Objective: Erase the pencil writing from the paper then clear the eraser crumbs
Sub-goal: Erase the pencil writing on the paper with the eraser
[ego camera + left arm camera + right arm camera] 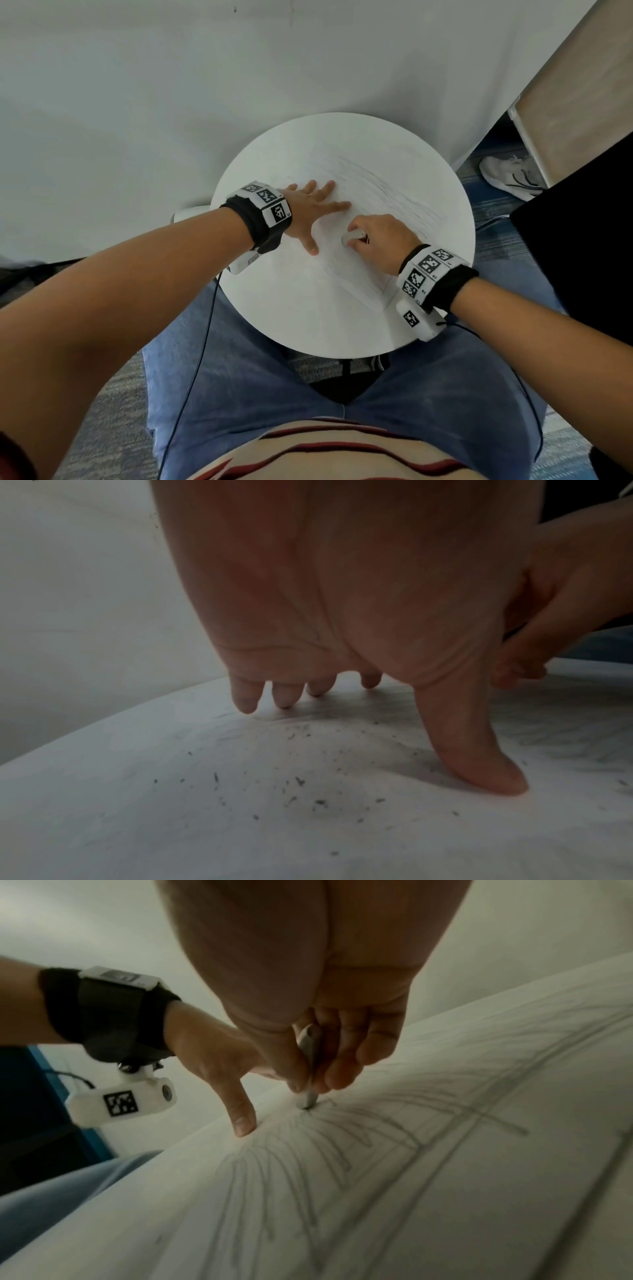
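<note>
My left hand (306, 214) lies flat, fingers spread, pressing the paper (370, 192) onto the table (308, 318); my right hand (380, 233) pinches the eraser (352, 237) against pencil lines.

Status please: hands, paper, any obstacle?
Left hand flat on paper. Right hand rubbing with eraser. Pencil lines remain, crumbs scattered. No obstacle.
</note>
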### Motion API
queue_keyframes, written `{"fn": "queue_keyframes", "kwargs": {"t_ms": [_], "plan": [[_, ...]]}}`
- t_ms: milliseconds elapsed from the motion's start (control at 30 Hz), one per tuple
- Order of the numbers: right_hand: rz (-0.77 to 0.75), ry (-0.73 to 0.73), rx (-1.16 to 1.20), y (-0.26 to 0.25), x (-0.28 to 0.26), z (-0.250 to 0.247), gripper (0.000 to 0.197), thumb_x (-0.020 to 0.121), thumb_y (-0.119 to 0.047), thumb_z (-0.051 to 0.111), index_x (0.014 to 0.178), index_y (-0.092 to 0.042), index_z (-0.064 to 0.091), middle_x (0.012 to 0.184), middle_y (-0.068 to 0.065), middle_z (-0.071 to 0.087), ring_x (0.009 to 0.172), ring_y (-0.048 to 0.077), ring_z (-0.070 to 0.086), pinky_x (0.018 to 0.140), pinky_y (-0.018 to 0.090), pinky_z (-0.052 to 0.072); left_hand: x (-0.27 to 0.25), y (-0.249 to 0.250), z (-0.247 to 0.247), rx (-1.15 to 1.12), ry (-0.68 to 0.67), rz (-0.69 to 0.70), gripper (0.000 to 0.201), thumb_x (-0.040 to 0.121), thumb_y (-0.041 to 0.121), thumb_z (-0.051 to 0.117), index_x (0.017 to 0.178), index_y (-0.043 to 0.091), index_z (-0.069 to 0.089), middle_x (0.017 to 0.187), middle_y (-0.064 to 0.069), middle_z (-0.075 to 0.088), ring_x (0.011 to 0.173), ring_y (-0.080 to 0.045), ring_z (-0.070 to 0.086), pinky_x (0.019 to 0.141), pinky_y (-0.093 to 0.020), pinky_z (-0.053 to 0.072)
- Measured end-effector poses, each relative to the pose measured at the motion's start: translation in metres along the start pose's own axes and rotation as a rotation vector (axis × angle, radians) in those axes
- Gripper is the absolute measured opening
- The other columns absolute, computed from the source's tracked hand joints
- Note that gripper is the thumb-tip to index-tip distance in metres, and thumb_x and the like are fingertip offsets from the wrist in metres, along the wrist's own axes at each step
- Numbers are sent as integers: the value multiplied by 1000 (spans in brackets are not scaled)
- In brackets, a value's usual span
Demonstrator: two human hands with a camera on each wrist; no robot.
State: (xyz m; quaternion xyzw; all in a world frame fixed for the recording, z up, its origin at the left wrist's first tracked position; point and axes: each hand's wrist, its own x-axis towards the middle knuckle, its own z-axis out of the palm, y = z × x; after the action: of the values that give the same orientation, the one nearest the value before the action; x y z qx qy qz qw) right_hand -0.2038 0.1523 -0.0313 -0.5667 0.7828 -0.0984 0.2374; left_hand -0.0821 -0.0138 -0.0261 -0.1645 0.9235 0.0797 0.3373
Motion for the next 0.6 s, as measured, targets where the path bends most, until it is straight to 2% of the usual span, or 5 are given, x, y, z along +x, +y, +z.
{"fn": "queue_keyframes", "kwargs": {"t_ms": [167, 333, 467, 533, 600], "plan": [[-180, -159, -96, -23, -13, 14, 30, 95, -39, 51, 116, -20, 61, 100, 0, 67, 90, 21, 64, 77, 35, 52, 1, -2, 1, 14, -49, 13, 119, 80, 58, 77, 156, 50, -14, 164, -3, -31, 154, -35, -17, 123, -62, 7], [-60, 1, -325, -11, 5, 3, 32, 100, -38, 42, 118, -15, 55, 104, 5, 66, 88, 26, 64, 68, 32, 45, 0, 0, 0, 11, -56, 3, 119, 81, 55, 77, 155, 51, -15, 164, -2, -33, 154, -35, -18, 122, -63, 6], [-212, -174, -264, -29, -14, 19, 33, 99, -38, 44, 120, -15, 54, 103, 4, 65, 89, 24, 63, 71, 34, 49, 0, 1, 1, 23, -69, 6, 119, 81, 57, 77, 155, 51, -16, 163, -1, -34, 154, -34, -19, 122, -65, 6], [-157, -177, -195, -21, -7, 10, 33, 96, -43, 46, 116, -19, 57, 97, 2, 65, 88, 24, 63, 72, 34, 50, -1, 2, 0, 29, -74, 0, 119, 82, 55, 77, 155, 50, -16, 163, -2, -34, 153, -35, -19, 121, -66, 6], [-62, -63, -256, -12, 4, -1, 33, 97, -41, 46, 119, -17, 53, 96, 5, 65, 83, 26, 63, 67, 33, 46, -2, 3, -2, 21, -75, -3, 118, 82, 53, 77, 155, 50, -16, 163, -2, -34, 153, -35, -19, 121, -66, 6]]}}
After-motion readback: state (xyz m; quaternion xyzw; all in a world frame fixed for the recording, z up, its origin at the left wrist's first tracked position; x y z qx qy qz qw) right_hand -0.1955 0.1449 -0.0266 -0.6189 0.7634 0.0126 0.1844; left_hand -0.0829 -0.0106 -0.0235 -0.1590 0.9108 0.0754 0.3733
